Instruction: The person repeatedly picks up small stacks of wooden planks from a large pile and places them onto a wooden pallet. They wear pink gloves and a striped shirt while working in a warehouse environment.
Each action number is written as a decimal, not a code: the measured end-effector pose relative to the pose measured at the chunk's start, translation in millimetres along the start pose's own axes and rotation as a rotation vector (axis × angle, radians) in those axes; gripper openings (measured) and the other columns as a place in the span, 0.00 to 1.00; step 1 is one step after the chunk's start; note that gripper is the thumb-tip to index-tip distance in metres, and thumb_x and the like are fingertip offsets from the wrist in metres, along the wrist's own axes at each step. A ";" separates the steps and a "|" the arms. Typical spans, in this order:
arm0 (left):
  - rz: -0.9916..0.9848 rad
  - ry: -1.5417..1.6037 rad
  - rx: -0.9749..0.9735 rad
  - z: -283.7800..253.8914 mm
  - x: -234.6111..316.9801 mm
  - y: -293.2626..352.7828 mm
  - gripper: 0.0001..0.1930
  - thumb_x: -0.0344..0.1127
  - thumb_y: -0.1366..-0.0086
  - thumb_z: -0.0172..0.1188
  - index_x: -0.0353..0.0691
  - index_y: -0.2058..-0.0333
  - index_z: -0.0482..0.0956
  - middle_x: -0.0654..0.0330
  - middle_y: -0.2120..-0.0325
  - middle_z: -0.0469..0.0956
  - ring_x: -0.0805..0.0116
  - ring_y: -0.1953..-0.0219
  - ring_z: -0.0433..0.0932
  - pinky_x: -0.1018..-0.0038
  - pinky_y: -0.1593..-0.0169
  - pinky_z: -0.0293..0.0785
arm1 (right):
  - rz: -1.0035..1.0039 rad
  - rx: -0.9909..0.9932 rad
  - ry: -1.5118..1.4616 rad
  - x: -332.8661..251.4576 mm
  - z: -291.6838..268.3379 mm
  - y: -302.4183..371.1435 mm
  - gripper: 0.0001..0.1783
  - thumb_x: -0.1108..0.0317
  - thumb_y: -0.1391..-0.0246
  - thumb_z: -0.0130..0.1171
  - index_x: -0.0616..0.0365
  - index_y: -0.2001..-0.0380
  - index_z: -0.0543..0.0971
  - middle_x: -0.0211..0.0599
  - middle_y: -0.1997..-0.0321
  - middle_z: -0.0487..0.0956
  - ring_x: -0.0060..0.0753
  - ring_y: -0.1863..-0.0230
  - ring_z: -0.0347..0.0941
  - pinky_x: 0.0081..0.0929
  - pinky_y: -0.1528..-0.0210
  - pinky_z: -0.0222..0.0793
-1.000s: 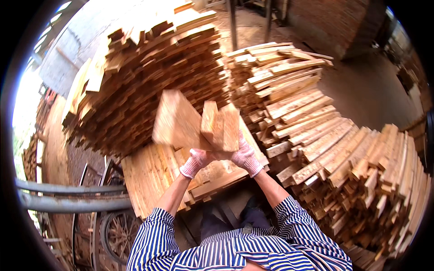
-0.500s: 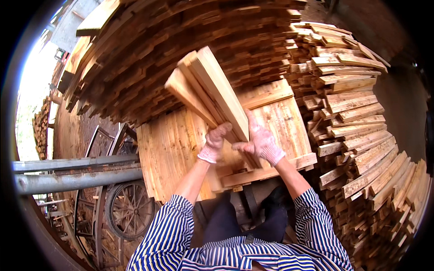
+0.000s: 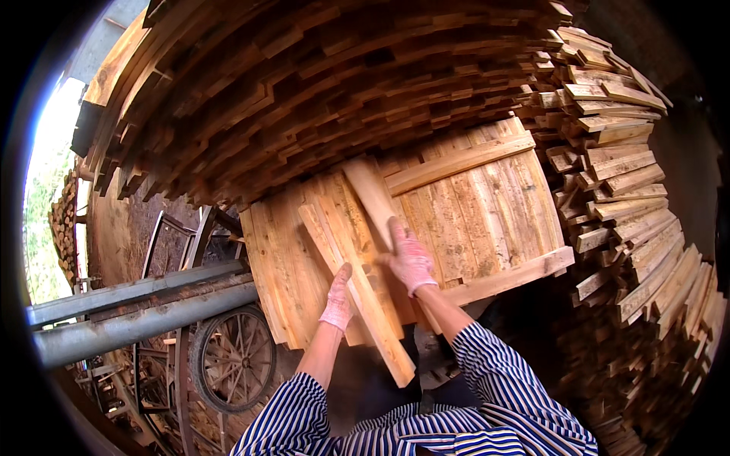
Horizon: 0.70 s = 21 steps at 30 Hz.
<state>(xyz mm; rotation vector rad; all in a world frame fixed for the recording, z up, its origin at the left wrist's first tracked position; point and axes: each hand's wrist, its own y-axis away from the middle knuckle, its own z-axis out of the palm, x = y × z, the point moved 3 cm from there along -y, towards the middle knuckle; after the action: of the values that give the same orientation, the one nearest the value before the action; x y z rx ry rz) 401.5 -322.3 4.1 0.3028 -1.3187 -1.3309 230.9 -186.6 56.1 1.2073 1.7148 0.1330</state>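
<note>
Handling loose boards low over a plank platform (image 3: 479, 228) with both gloved hands. Found pale board (image 3: 362, 302) at the left hand (image 3: 337, 304), slanting from upper left to lower right above the platform, with lower end jutting past the near edge. Noted long, straight edges, light yellow-brown colour, a lengthwise line along the face, as of narrow pieces side by side, and a squared lower end. Found blurred board (image 3: 367, 186) at the right hand (image 3: 411, 260), roughly parallel to the first, with upper end close to the foot of the tall stack (image 3: 334, 83). Noted plain, lightly browned face; cannot read grain through the motion blur.

Observed left hand against the left edge of the pale board, touching; cannot tell the curl of the fingers beneath. Observed right hand laid against the blurred board, with thumb set wide of fingers; cannot confirm any pinch.

Recorded platform as close-set planks, speckled darker toward the right, with crosspieces (image 3: 461, 163) lying along the far and near edges. Logged tall stack beyond the platform, with staggered, shadowed board ends, and a second stack (image 3: 642, 226) curving down the right side. Logged grey metal pipes (image 3: 152, 317) and a spoked wheel (image 3: 233, 359) at left.
</note>
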 end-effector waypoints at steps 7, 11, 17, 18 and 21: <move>-0.103 0.075 -0.055 -19.3 18.5 -10.3 0.39 0.70 0.33 0.56 0.40 0.39 0.72 0.52 0.55 0.82 0.55 0.54 0.81 0.56 0.48 0.80 | -0.092 0.079 0.020 -35.7 22.2 -4.0 0.54 0.49 0.47 0.71 0.45 0.24 0.53 0.60 0.28 0.61 0.60 0.31 0.65 0.48 0.34 0.67; -0.080 0.076 -0.067 38.9 15.6 3.6 0.47 0.73 0.34 0.54 0.42 0.29 0.61 0.50 0.37 0.70 0.52 0.37 0.70 0.53 0.32 0.66 | -0.222 0.004 -0.275 -14.0 24.9 50.7 0.53 0.49 0.48 0.72 0.51 0.24 0.58 0.56 0.29 0.66 0.54 0.30 0.65 0.43 0.31 0.64; -0.073 -0.186 0.025 113.2 9.1 0.3 0.50 0.76 0.35 0.52 0.43 0.28 0.59 0.48 0.33 0.67 0.47 0.33 0.67 0.52 0.31 0.63 | -0.151 0.233 -0.451 45.6 1.2 24.5 0.59 0.56 0.56 0.79 0.46 0.23 0.57 0.49 0.25 0.65 0.45 0.26 0.63 0.35 0.27 0.64; -0.090 -0.104 0.070 74.8 3.6 -17.4 0.49 0.76 0.35 0.52 0.43 0.28 0.60 0.49 0.35 0.69 0.47 0.35 0.69 0.51 0.33 0.65 | 0.007 0.206 -0.188 18.4 -9.7 25.2 0.47 0.55 0.47 0.69 0.45 0.25 0.61 0.54 0.26 0.65 0.52 0.32 0.70 0.42 0.30 0.67; -0.107 0.082 -0.131 49.5 6.5 -47.8 0.42 0.75 0.35 0.52 0.43 0.38 0.71 0.48 0.45 0.77 0.46 0.48 0.78 0.49 0.42 0.75 | -0.116 0.423 0.102 41.8 -21.2 -10.5 0.34 0.55 0.42 0.62 0.40 0.34 0.66 0.60 0.44 0.74 0.58 0.49 0.78 0.53 0.50 0.74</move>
<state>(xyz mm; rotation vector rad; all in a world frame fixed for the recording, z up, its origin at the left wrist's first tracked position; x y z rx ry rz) 335.0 -318.3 -14.3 0.3382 -1.1546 -1.4724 207.7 -151.2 33.5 1.4176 1.9601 -0.2548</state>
